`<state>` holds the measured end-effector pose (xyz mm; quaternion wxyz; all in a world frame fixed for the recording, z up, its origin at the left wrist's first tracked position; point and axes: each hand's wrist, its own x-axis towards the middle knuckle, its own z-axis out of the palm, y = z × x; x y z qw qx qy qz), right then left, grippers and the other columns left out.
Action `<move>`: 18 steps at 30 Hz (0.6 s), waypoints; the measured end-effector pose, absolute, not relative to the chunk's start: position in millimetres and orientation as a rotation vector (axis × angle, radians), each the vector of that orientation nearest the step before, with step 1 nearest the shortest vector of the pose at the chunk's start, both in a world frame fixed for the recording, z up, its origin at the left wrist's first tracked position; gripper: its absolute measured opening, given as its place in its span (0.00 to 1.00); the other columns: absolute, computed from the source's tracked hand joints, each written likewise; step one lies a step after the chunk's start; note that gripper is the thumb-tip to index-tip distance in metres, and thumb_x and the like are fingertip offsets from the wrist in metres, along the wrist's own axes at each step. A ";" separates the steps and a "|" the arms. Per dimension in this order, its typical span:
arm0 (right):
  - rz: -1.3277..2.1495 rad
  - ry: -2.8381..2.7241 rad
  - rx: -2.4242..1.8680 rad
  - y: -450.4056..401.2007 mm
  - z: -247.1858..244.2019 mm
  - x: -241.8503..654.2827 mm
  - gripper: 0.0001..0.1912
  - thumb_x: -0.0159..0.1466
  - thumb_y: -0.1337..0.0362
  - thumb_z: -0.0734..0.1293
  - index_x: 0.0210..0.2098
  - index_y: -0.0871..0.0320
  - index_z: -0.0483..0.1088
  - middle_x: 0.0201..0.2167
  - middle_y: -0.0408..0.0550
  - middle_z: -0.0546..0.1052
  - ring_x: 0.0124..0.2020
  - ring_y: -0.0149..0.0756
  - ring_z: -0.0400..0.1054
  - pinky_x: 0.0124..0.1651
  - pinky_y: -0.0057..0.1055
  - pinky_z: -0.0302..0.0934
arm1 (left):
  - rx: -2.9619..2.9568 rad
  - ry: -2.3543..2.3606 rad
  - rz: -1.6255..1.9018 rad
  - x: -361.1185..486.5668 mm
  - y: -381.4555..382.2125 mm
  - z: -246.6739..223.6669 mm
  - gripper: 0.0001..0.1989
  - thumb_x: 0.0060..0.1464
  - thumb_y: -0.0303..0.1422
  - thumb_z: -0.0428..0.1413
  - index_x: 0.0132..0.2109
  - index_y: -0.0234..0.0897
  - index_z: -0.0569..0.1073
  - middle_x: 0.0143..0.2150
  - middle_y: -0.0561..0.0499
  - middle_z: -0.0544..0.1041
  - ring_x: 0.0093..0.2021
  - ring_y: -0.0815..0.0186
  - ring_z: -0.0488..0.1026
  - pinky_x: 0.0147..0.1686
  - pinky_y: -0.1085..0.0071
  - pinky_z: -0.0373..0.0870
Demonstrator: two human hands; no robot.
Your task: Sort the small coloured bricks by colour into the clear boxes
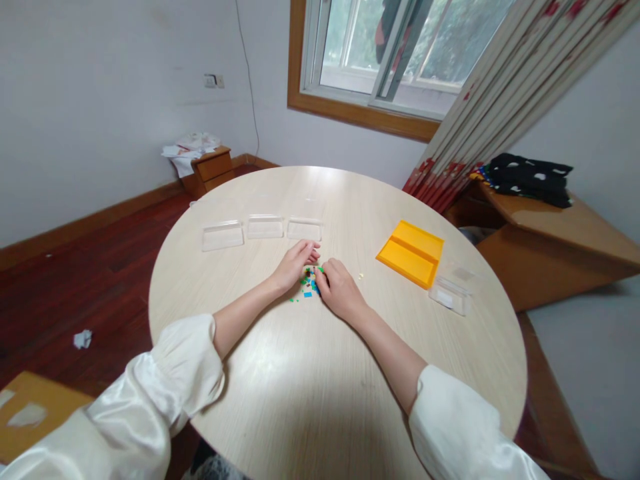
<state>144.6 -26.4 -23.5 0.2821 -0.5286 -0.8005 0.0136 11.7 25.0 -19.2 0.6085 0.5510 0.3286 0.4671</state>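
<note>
Yellow plastic forms the shallow two-part case [407,261], which lies open on the pale round table [300,387] and serves as the reference for all positions below.

Small coloured pieces [307,294]: a loose pile of green, blue and dark red or brown items, located on the table to the left of the case and a little nearer the wearer. Individual shapes are too small to tell.

Left hand [294,265]: at the far left edge of the pile, on the side away from the case. Fingers are bent inward and close together, a narrow posture; whether a piece is held cannot be determined.

Right hand [343,288]: between the pile and the case, fingers curled down at the pieces, thumb alongside the forefinger. The fingertips are partly hidden, so whether anything is gripped cannot be told.

Pale bits [361,276]: a few, between the right hand and the case.

Three clear boxes [265,227]: in a row well to the left of the case, beyond the hands.

Single clear box [450,297]: just beside the near right corner of the case, with something white in it.

Surroundings: window [370,60] beyond the case; patterned curtain [493,87] beyond it to the right; dark folded cloth [533,179] farther right.
</note>
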 end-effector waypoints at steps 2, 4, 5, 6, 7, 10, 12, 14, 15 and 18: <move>0.065 -2.117 -1.373 -27.9 -21.8 145.7 0.13 0.65 0.65 0.54 0.24 0.55 0.58 0.26 0.48 0.65 0.33 0.38 0.60 0.36 0.33 0.56 | 1.364 0.763 1.075 6.7 28.1 -17.4 0.15 0.53 0.44 0.52 0.38 0.34 0.69 0.33 0.51 0.70 0.36 0.67 0.69 0.42 0.68 0.65; 0.095 -2.095 -1.336 -28.8 -20.9 147.0 0.13 0.64 0.66 0.55 0.23 0.54 0.55 0.26 0.47 0.63 0.32 0.37 0.59 0.35 0.32 0.56 | 1.496 0.753 1.028 1.0 32.3 -16.8 0.16 0.48 0.42 0.57 0.37 0.34 0.69 0.34 0.50 0.70 0.38 0.66 0.69 0.44 0.66 0.65; 0.108 -2.083 -1.324 -29.0 -20.8 147.7 0.12 0.63 0.67 0.56 0.23 0.54 0.55 0.26 0.46 0.63 0.32 0.36 0.59 0.35 0.32 0.56 | 1.564 0.748 0.993 -2.0 34.6 -17.0 0.16 0.45 0.40 0.59 0.37 0.33 0.70 0.35 0.49 0.71 0.38 0.65 0.69 0.45 0.65 0.65; 0.119 -2.069 -1.315 -29.1 -20.7 148.5 0.12 0.63 0.68 0.56 0.23 0.54 0.54 0.26 0.46 0.62 0.32 0.36 0.59 0.35 0.31 0.56 | 1.623 0.746 0.962 -5.2 37.0 -17.2 0.16 0.43 0.39 0.61 0.38 0.33 0.70 0.37 0.48 0.72 0.40 0.64 0.69 0.46 0.63 0.64; 0.132 -2.058 -1.305 -29.2 -20.6 149.3 0.11 0.62 0.68 0.57 0.23 0.54 0.54 0.26 0.45 0.62 0.32 0.36 0.59 0.35 0.31 0.55 | 1.672 0.745 0.936 -8.4 39.3 -17.3 0.18 0.41 0.37 0.62 0.39 0.33 0.71 0.39 0.47 0.72 0.41 0.63 0.69 0.48 0.62 0.63; 0.176 -2.035 -1.266 -29.8 -19.5 151.6 0.10 0.62 0.67 0.57 0.24 0.54 0.55 0.27 0.45 0.63 0.32 0.35 0.59 0.36 0.31 0.56 | 1.786 0.715 0.840 -18.7 44.3 -14.9 0.23 0.39 0.35 0.64 0.45 0.33 0.72 0.47 0.41 0.72 0.50 0.58 0.68 0.54 0.57 0.58; 0.206 -2.021 -1.249 -30.5 -18.2 152.8 0.09 0.62 0.66 0.57 0.25 0.55 0.56 0.27 0.46 0.64 0.33 0.35 0.60 0.36 0.31 0.56 | 1.857 0.661 0.737 -26.3 46.0 -11.4 0.30 0.36 0.35 0.66 0.50 0.35 0.71 0.53 0.39 0.69 0.55 0.55 0.65 0.57 0.55 0.55; 0.235 -1.997 -1.245 -31.3 -17.1 153.9 0.08 0.63 0.65 0.58 0.27 0.55 0.58 0.28 0.46 0.66 0.34 0.36 0.61 0.37 0.32 0.57 | 1.952 0.599 0.611 -34.4 47.0 -8.0 0.38 0.33 0.36 0.67 0.55 0.39 0.68 0.58 0.40 0.65 0.59 0.53 0.60 0.60 0.54 0.51; 0.247 -1.984 -1.246 -31.6 -16.6 154.6 0.07 0.63 0.64 0.57 0.27 0.55 0.59 0.28 0.47 0.66 0.34 0.36 0.62 0.37 0.32 0.57 | 2.009 0.571 0.543 -38.5 47.5 -6.8 0.41 0.32 0.37 0.68 0.57 0.40 0.66 0.60 0.40 0.62 0.62 0.52 0.57 0.61 0.53 0.49; 0.250 -1.943 -1.251 -31.9 -14.3 158.5 0.07 0.64 0.63 0.57 0.29 0.56 0.61 0.29 0.47 0.68 0.34 0.36 0.63 0.37 0.32 0.58 | 2.169 0.542 0.332 -49.7 49.4 -5.7 0.49 0.29 0.41 0.69 0.61 0.44 0.61 0.65 0.42 0.54 0.66 0.50 0.47 0.62 0.53 0.45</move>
